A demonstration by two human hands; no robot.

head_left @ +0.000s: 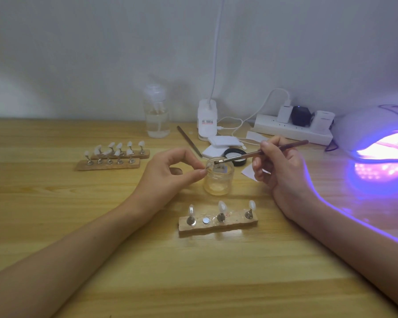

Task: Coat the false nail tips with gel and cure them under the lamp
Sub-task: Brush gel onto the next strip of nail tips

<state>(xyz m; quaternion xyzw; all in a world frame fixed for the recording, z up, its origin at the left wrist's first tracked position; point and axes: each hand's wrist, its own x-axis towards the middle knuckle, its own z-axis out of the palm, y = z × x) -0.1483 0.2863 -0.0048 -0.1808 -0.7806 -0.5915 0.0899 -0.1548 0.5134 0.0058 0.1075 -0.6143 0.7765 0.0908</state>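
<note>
My left hand (170, 173) pinches a small nail tip on its metal stand (207, 166) at the rim of an open clear gel jar (218, 177). A thin brown brush (262, 152) is gripped by my right hand (283, 168), its bristles over the jar mouth beside the tip. In front of the jar lies a wooden holder strip (217, 224) bearing three upright nail tips and one bare magnet (206, 220). The curing lamp (375, 134) glows violet at the right edge.
Two more wooden strips with several nail tips (115, 154) lie at the left. Behind stand a clear pump bottle (157, 113), a white device with a cable (207, 119), a power strip (292, 129), cotton pads (221, 143), a black jar lid (236, 156) and a spare brush (189, 140).
</note>
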